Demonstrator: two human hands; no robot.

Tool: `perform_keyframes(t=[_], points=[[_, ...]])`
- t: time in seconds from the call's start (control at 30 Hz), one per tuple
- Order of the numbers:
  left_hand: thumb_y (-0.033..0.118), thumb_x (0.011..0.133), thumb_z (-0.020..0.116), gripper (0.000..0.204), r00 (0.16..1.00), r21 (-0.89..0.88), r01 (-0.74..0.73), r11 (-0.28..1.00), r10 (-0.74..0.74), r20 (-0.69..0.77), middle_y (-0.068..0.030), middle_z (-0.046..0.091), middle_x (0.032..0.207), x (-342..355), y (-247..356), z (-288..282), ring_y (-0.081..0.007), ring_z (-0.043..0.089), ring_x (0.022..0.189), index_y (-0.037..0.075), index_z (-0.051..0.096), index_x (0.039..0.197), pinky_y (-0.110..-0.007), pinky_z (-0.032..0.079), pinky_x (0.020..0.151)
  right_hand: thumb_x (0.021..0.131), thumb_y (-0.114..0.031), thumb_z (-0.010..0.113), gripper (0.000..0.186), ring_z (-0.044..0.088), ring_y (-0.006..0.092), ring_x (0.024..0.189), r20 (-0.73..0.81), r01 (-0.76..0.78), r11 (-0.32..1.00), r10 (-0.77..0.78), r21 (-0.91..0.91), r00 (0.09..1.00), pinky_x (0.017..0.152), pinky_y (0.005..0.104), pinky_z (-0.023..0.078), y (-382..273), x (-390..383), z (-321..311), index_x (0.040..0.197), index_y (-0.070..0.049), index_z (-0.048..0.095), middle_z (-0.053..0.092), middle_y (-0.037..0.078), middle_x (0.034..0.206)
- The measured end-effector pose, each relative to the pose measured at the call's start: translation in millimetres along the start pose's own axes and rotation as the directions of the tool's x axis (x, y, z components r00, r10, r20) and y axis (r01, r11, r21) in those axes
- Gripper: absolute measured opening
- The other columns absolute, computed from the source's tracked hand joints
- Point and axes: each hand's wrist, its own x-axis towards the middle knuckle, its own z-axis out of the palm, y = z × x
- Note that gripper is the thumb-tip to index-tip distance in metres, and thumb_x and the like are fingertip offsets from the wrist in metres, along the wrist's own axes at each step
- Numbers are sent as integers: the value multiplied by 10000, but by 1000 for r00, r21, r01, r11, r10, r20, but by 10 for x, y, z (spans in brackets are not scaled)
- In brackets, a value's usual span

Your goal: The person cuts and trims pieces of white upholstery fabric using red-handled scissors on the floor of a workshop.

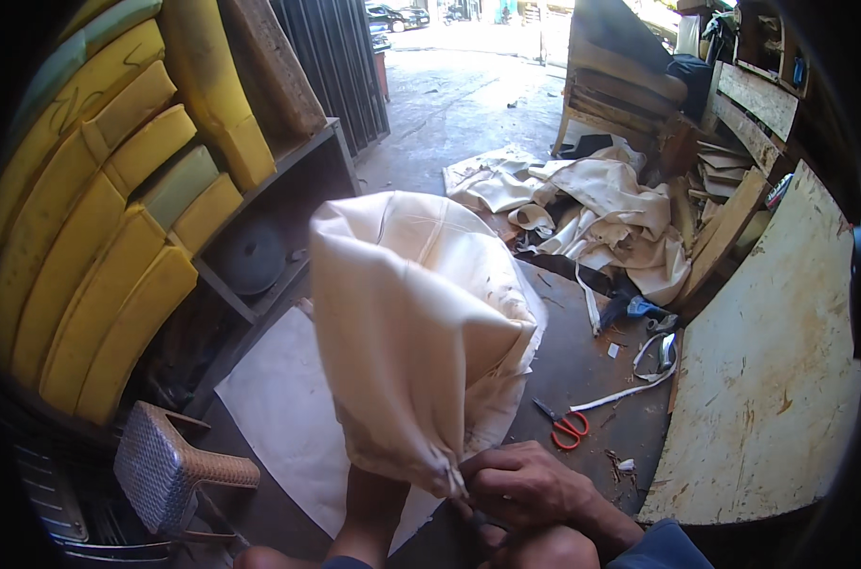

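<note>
I hold up a cream fabric cushion cover (416,322) in front of me; it hangs puffed out like a bag. My right hand (525,488) pinches its lower corner at the seam, fingers closed on the cloth. My left forearm (369,512) rises from the lower edge and disappears under the cover, so that hand is hidden.
Yellow foam cushions (98,237) are stacked at the left against a dark shelf (288,180). A white sheet (278,408) lies on the floor, with orange-handled scissors (568,429) to the right. There are also a woven stool (165,465), a cream fabric pile (601,218) and a worn wooden board (772,379).
</note>
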Motion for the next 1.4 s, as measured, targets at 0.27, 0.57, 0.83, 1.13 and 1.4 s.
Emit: perform_keyframes(t=[0.27,0.57,0.83,1.13,1.4], points=[[321,933,584,407,996,-388,-79,918,52,-79,-128,578,1278,-850,350,-143,-268,499,1242,36,583,1224,-483,371,1065,892,-174,668,189,627,343,756,211,21,969,-75,247,975,662,419,524,352,228,334,1050,-82,621,634,126,873],[343,934,577,440,978,-458,-198,866,141,-156,-134,563,1295,-971,554,-193,-273,490,1253,34,561,1247,-487,372,1067,635,-185,831,593,618,245,1055,-195,-45,911,-39,-409,980,1012,463,435,458,525,45,1186,-121,621,661,63,1107],[362,934,571,470,977,-479,-206,853,154,-146,-139,549,1311,-993,539,-212,-278,483,1263,32,542,1267,-490,372,1069,647,-44,717,427,651,218,810,-369,-94,894,-84,-439,925,726,364,492,357,353,164,1062,-147,705,702,22,967],[384,935,564,504,985,-501,-160,851,104,-138,-145,535,1328,-1069,438,-107,-284,474,1273,29,520,1289,-494,372,1071,659,-128,734,508,660,190,867,-130,74,916,-135,-394,982,740,344,508,480,310,461,1164,-162,687,698,13,1012],[403,935,557,534,976,-490,-201,848,127,-179,-150,521,1343,-933,573,-193,-288,467,1283,27,501,1310,-497,373,1072,771,-64,609,475,635,331,921,377,-263,875,101,406,921,788,385,526,656,-70,694,1246,-83,606,651,126,1033]])
